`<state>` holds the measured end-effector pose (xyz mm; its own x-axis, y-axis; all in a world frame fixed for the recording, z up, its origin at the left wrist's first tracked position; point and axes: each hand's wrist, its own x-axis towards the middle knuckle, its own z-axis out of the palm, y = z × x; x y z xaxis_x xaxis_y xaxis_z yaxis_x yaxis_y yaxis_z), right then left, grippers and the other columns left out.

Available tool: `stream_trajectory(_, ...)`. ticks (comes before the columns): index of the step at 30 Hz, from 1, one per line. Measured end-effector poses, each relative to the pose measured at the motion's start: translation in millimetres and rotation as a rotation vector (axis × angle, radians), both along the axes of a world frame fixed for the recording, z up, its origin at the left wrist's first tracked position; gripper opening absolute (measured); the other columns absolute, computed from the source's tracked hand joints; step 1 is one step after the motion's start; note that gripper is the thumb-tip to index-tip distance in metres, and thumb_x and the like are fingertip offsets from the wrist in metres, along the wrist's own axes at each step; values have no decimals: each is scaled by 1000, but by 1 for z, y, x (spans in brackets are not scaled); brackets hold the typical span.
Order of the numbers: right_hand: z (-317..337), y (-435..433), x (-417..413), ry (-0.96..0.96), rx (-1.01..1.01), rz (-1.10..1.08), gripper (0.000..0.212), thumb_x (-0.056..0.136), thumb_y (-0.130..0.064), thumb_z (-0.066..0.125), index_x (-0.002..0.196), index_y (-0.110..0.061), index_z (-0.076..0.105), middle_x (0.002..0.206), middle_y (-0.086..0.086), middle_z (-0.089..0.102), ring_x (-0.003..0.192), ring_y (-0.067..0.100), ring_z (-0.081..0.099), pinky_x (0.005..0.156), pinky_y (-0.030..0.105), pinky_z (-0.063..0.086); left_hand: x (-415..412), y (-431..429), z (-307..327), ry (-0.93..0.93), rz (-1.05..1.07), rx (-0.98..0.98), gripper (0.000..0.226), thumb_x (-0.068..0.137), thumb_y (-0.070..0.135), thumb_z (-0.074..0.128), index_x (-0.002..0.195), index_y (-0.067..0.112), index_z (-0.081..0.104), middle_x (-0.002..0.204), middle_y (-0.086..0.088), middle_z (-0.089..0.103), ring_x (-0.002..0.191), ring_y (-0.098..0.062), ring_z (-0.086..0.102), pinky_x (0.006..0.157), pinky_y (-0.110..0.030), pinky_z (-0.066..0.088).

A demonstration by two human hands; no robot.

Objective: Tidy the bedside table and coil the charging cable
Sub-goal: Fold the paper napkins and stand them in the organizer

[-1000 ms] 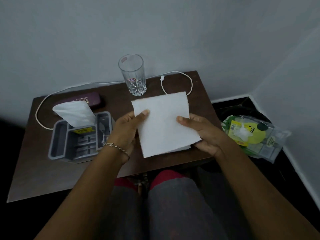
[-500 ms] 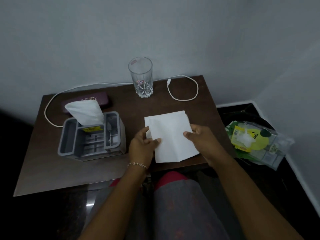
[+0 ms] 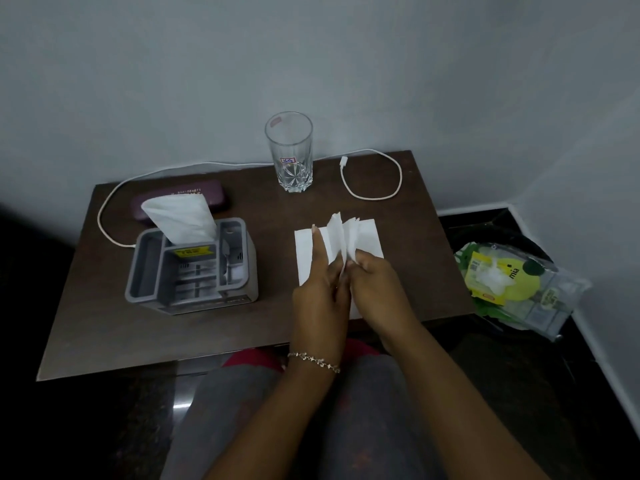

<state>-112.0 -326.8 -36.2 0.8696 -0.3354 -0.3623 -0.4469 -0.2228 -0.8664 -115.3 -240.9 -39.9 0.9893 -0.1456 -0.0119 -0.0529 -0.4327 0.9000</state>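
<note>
White tissue [image 3: 363,237] is pinched between both hands [image 3: 346,282] near the "mia"-printed packet [image 3: 512,289].

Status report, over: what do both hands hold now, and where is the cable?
Left hand and right hand both pinching white tissue over table. Charging cable uncoiled along back edge. Glass stands by it.

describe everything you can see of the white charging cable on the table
The thin white charging cable lies uncoiled along the back of the dark brown wooden table. Its small white plug end rests free at the right rear, where the cord bends into an open loop. From there it runs left behind the clear drinking glass, curves round the maroon case and vanishes behind the grey plastic organiser. Neither hand touches it.
</note>
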Motion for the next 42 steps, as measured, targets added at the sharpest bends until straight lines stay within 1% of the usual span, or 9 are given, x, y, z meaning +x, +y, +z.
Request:
stream_trajectory(5,6,1,3,56,111,-19,30,93,-13,35,96,-4,63,97,10,68,94,25,63,87,42,52,-1,3,3,-12,-32,31,84,91,7,54,138,29,-12,102,-5,73,84,10,56,70,6,36)
stream_trajectory(11,9,8,5,114,292,-190,33,95,-19,39,66,-12,51,67,1,55,64,12,54,59,19,46,-4,1,7,6,-81,63,80,95,18,49,135,44,-15,98,-4,73,61,8,57,61,3,39)
stream_trajectory(16,17,9,-3,-33,396,-187,20,91,-27,54,93,-13,69,89,5,74,88,20,70,82,37,56,-11,2,17,81,-155,9,87,92,24,51,134,38,-23,116,4,66,93,1,61,78,-6,45)
stream_trajectory(20,28,1,-5,-33,660,-249,22,92,-17,52,103,-8,68,100,14,72,98,30,67,89,44,51,-10,22,37,143,-37,-330,71,81,19,56,143,31,24,127,11,59,116,3,54,92,-15,46)
stream_trajectory(23,40,-2,-10,5,785,-177,23,92,-19,52,109,-10,66,108,14,71,104,31,65,93,48,50,5,47,61,240,168,-501,38,85,15,61,121,26,51,112,9,64,102,-1,62,82,-16,51)
stream_trajectory(26,56,7,-15,41,833,-13,20,90,-20,54,104,-14,67,103,10,73,95,25,70,86,42,54,14,69,79,540,74,-587,25,73,42,59,91,26,65,88,5,74,80,-8,70,72,-23,56)
stream_trajectory(31,74,36,-22,97,794,267,34,73,-26,63,105,-17,66,101,5,74,94,22,71,83,41,57,9,98,96,420,85,-640,24,68,24,62,87,11,69,81,-1,75,71,-12,71,59,-21,57)
stream_trajectory(36,69,64,-30,145,543,498,35,84,-16,66,119,-12,60,115,3,70,102,18,68,88,39,56,12,139,94,259,148,-606,24,65,29,67,83,15,74,90,-3,75,82,-17,70,66,-27,57)
stream_trajectory(42,62,99,10,-191,-118,567,5,84,-25,66,88,-27,64,85,-5,67,80,12,63,66,28,47,44,181,100,-17,178,-528,20,70,28,74,88,19,75,91,0,74,86,-14,67,72,-27,55)
